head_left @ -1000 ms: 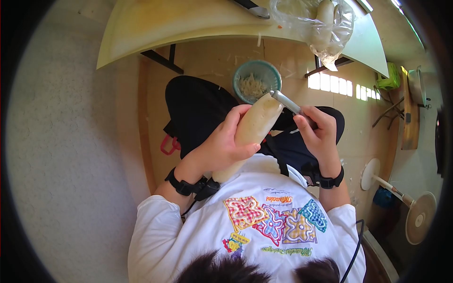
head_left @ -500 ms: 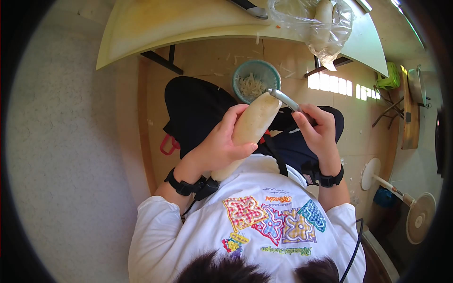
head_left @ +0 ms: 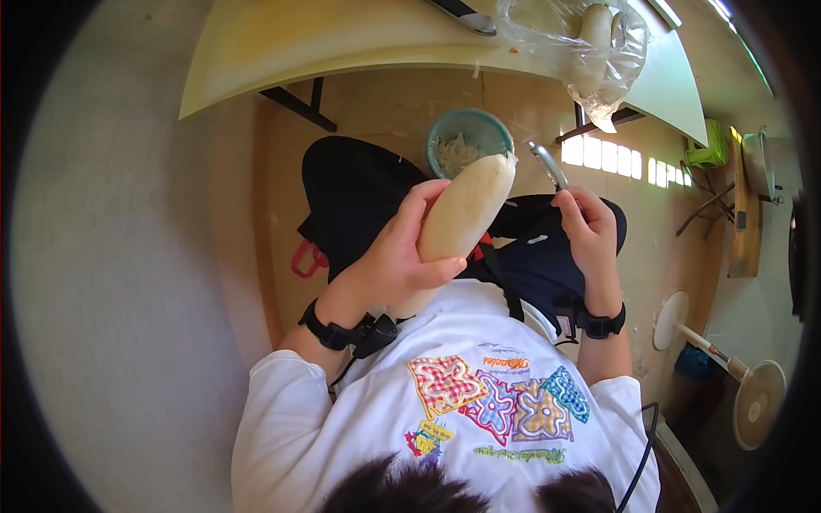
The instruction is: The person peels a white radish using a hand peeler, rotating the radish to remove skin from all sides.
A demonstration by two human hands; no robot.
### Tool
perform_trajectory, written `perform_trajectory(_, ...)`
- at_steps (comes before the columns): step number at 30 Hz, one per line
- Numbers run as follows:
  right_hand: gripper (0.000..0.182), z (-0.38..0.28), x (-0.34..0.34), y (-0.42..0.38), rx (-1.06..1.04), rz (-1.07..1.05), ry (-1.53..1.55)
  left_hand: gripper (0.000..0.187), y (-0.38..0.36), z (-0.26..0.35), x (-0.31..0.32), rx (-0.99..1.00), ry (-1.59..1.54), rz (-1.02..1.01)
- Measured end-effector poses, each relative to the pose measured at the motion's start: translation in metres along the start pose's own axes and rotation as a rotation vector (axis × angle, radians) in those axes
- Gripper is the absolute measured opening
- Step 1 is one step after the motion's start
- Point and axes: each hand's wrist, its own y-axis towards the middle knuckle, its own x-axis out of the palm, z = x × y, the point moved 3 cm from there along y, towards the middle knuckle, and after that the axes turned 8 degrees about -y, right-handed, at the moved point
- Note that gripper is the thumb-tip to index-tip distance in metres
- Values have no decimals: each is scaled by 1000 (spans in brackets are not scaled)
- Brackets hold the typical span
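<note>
A long, pale radish (head_left: 466, 209) slants across my lap, its upper end near the rim of a blue-green basket (head_left: 469, 121) on the floor. My left hand (head_left: 398, 248) is wrapped round the radish's middle, thumb across its near side. To the right, my right hand (head_left: 592, 235) grips the handle of a silver peeler (head_left: 547, 164), whose head points up and stands apart from the radish. White peelings (head_left: 457, 154) lie inside the basket. A thin bit of peel hangs at the radish's upper end.
A table (head_left: 342, 60) spans the top, bearing a knife (head_left: 466, 15) and a clear plastic bag (head_left: 599, 64) with more radishes. A white fan (head_left: 757, 402) stands at the right. A red-pink object (head_left: 308, 259) lies left of my legs.
My right hand has moved the peeler away from the radish's upper end, to the right. My left hand still holds the radish in much the same place.
</note>
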Motion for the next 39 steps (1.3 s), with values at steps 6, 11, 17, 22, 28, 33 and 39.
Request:
perform_trajectory(6,19,-43,-3,2,105,-17,357,75,4,-5,8,-4,14,-33)
perform_trajectory(11,24,-74,15,8,139,-205,351,74,6,0,13,-1,92,-48)
perform_trajectory(17,15,-69,21,9,67,-181,294,75,4,-2,10,-45,77,-50)
perform_trajectory(22,7,-71,6,15,45,-19,339,75,2,-10,5,-35,148,-4)
perform_trajectory(28,9,-69,-8,33,-46,126,230,81,2,-20,-2,-48,61,62)
perform_trajectory(33,20,-45,-9,54,6,96,47,82,3,-19,-5,-89,45,58)
perform_trajectory(39,32,-41,5,45,-75,85,26,85,8,-22,-7,-160,-93,54)
